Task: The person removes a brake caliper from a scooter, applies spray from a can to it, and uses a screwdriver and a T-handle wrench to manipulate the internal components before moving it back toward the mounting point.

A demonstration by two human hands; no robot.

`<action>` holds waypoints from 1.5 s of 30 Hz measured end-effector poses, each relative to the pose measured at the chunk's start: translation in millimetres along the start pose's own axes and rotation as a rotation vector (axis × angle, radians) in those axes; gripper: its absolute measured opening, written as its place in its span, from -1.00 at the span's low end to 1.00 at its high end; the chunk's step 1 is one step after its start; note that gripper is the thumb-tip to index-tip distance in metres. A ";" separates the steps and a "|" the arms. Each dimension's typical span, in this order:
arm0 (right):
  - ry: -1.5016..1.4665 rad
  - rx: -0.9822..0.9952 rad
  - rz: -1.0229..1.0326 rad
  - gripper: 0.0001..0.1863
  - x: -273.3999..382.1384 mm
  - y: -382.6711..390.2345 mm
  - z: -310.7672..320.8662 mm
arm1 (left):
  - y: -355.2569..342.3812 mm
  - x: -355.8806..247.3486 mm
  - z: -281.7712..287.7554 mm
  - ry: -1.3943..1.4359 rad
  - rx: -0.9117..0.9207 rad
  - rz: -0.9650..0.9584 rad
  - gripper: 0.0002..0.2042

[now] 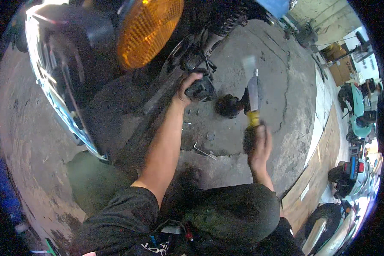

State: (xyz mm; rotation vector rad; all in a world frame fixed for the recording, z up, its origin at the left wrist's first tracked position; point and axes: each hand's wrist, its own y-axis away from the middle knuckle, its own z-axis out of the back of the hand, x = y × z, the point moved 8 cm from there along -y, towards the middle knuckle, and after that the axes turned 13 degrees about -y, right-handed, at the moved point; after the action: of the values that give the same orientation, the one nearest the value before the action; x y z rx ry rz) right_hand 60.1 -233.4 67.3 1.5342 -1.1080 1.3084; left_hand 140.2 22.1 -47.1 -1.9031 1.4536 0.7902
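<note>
My left hand (pixel 187 87) reaches forward and grips a black blocky part (pixel 202 89) low on a motorcycle, below its springs and cables. My right hand (pixel 258 147) holds a hammer (pixel 253 91) by its yellow and black handle, with the grey metal head raised and blurred above the concrete. A dark round part (pixel 227 106) lies on the floor between the two hands, just left of the hammer's shaft.
An orange turn-signal lens (pixel 147 30) and a chrome fender (pixel 51 77) fill the upper left. An L-shaped metal key (pixel 204 151) and a small washer (pixel 210 136) lie on the cracked concrete. Scooters (pixel 358 111) and cardboard boxes (pixel 339 64) stand at the right. My dark-trousered knee (pixel 234 213) is below.
</note>
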 end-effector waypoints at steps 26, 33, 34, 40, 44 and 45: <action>0.102 0.141 0.197 -0.74 -30.2 -22.3 -18.0 | -0.8 -0.1 16.6 -0.023 0.061 -0.010 -0.61; 0.405 0.165 0.270 -0.65 -8.2 -19.9 -18.6 | 4.6 -2.3 -16.1 0.075 0.057 0.098 -0.66; 0.288 0.106 0.245 -0.64 -5.3 -18.4 -11.4 | 6.8 1.8 -16.4 0.062 0.050 0.120 -0.66; 0.670 0.263 0.247 -0.63 36.2 -3.7 -31.6 | 2.4 13.6 11.4 0.072 0.117 0.127 -0.60; 0.830 0.335 0.170 -0.58 45.6 -6.8 -25.3 | 2.2 10.8 -11.7 0.052 0.126 0.088 -0.58; 0.847 0.353 0.230 -0.59 46.8 -8.9 -27.8 | 4.7 9.0 -12.3 0.086 0.082 0.109 -0.64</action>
State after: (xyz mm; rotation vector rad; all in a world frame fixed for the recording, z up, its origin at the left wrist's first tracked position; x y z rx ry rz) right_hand 64.5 -209.6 116.8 0.8945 -0.5207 2.1193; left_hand 138.7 6.1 -46.7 -1.8293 1.6295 0.6945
